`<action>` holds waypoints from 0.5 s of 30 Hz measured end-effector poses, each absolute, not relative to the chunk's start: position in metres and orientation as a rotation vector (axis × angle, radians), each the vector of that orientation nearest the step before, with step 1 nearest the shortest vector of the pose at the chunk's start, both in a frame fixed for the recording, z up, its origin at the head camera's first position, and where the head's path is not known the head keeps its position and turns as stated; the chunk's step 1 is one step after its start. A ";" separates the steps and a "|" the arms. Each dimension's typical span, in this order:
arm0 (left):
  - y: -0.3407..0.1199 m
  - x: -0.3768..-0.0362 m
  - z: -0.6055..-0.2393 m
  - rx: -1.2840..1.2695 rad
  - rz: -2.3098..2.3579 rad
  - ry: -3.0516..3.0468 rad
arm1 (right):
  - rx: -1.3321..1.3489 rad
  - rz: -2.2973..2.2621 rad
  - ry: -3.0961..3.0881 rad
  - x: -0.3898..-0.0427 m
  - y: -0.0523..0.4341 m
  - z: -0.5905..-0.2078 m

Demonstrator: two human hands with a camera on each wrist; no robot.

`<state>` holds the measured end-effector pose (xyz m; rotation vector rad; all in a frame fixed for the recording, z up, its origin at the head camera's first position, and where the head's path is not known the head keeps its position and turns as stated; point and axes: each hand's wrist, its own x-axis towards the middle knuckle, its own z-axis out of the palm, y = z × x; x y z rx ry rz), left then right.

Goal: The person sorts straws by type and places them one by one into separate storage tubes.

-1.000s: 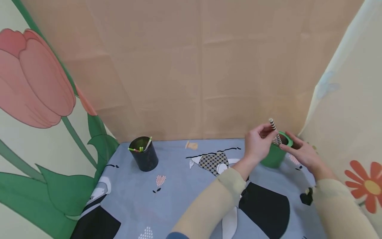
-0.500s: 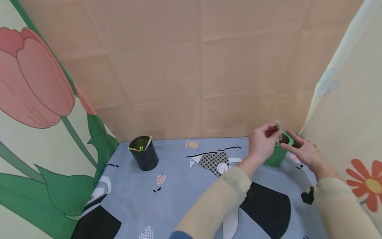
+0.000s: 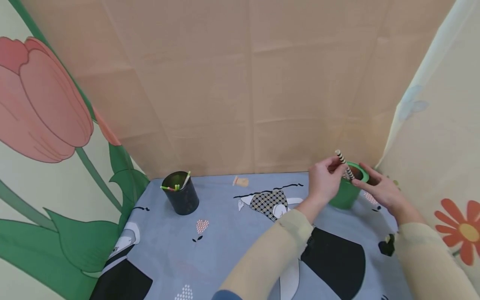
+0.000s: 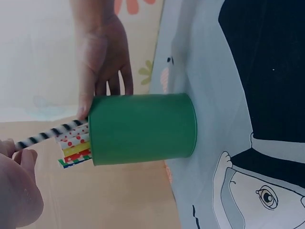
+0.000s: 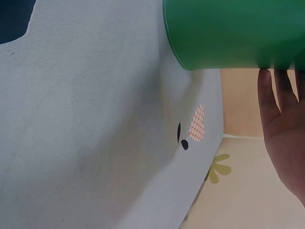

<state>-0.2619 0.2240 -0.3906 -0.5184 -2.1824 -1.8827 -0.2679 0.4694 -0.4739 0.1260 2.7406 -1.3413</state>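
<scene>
My left hand (image 3: 323, 177) pinches a black-and-white striped paper straw (image 3: 344, 163) between thumb and fingers. The straw leans left, its lower end at the mouth of a green cylindrical cup (image 3: 343, 198) standing upright at the back right. In the left wrist view, several patterned straws (image 4: 76, 145), some dotted and others yellow, red or green, stick out of this cup. My right hand (image 3: 384, 193) rests against the cup's right side with the thumb at the rim. In the right wrist view its fingers (image 5: 268, 93) reach fairly straight to the cup wall. The cup's inside is mostly hidden.
A black cup (image 3: 182, 200) with several thin green and white straws (image 3: 186, 180) stands at the back left. A blue printed cloth (image 3: 225, 241) covers the table. A tan backdrop (image 3: 240, 104) rises behind it, with flower-printed panels on both sides.
My left hand shifted right with the striped straw, which stood nearly upright half a second ago, then came back left, so the straw leans left again. The right hand stays at the green cup.
</scene>
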 end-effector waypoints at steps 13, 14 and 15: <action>0.218 -0.262 -0.388 -0.577 -1.896 -2.158 | 0.089 -1.339 2.736 -0.274 0.466 -0.472; 0.214 -0.263 -0.388 -0.574 -1.900 -2.160 | 0.086 -1.344 2.726 -0.276 0.465 -0.472; 0.210 -0.264 -0.389 -0.574 -1.907 -2.161 | 0.083 -1.344 2.717 -0.278 0.464 -0.472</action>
